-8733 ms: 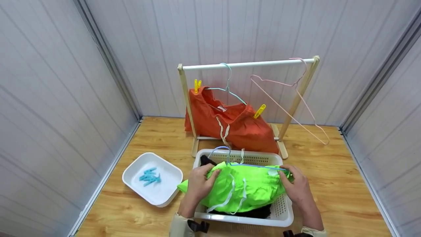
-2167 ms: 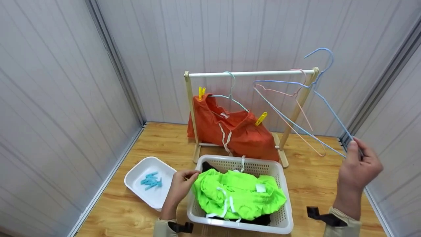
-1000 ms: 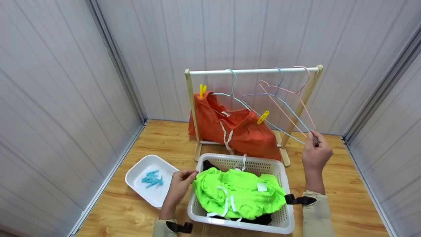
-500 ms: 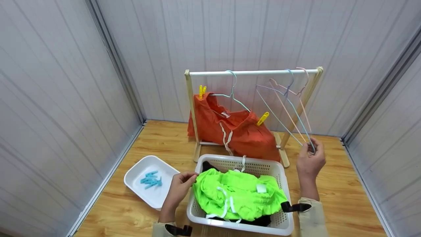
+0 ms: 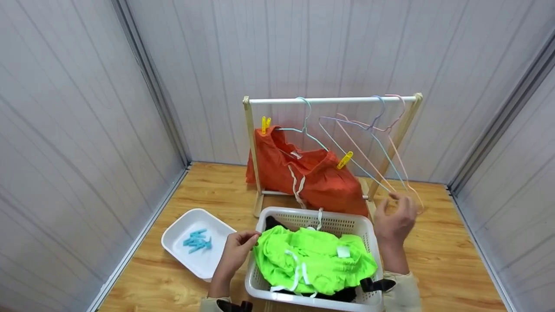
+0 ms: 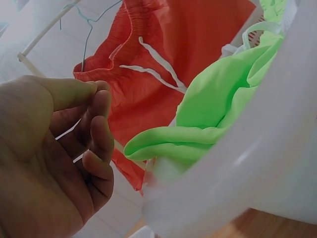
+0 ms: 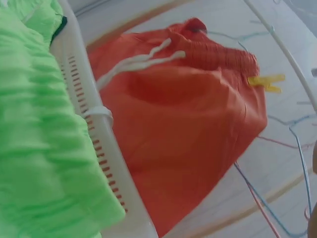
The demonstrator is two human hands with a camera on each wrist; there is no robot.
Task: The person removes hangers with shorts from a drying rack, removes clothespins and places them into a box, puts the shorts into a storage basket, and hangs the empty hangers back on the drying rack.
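Beside the basket's left rim, my left hand point(image 5: 236, 253) hovers with loosely curled fingers. The left wrist view shows that hand point(image 6: 54, 153) holding nothing, apart from the bright green shorts point(image 6: 213, 99). Those green shorts point(image 5: 321, 271) lie crumpled in the white basket point(image 5: 373, 234), with white drawstrings on top. My right hand point(image 5: 394, 221) is just below the blue hanger point(image 5: 347, 157), its fingers parted from the wire. By its hook the blue hanger hangs on the rack's white bar point(image 5: 338, 100). In the right wrist view only a dark sliver of the hand shows.
Orange shorts point(image 5: 312, 186) hang from a green hanger point(image 5: 306, 121), held by yellow clothespins point(image 5: 345, 160). A pink hanger point(image 5: 399, 151) hangs right of the blue one. Blue clothespins point(image 5: 198, 241) lie in a white tray point(image 5: 173, 225). Dark cloth point(image 5: 347, 294) lies beneath the green shorts.
The green shorts went down into the basket, off the blue hanger. My right hand swung that hanger onto the bar, slid it right, then let go and came down. The left hand stays put.
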